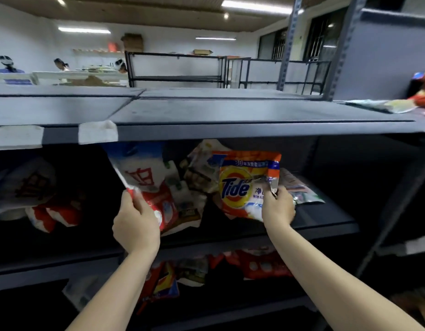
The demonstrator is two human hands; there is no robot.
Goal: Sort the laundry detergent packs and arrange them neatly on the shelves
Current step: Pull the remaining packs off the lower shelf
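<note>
**Two packs in hand at the middle shelf**

Left hand (135, 220): fingers curled around the lower corner of a white and red pack (144, 180), pinching it at the sealed edge. Pack tilted, upper end reaching under the top shelf (230, 130). Corner grip probably chosen to lift the pack free of the pile without dragging its neighbours.

Right hand (277, 206): fingers closed on the lower right edge of an orange pack (244, 182), held upright with its printed face toward the camera. Likely held this way to read the brand for sorting.

Legible writing: "Tide" in blue on a yellow disc on the orange pack; "30" on the band above, followed by small characters too blurred to read. Large red character on the white and red pack, not readable with certainty.

Between the hands: loose crumpled packs (197, 177) on the middle shelf (326, 225). Left of the left hand: a further white and red pack (27, 187). Below both wrists: more red packs (254, 263) on the lower shelf. Sorting judged early; piles unordered.
</note>
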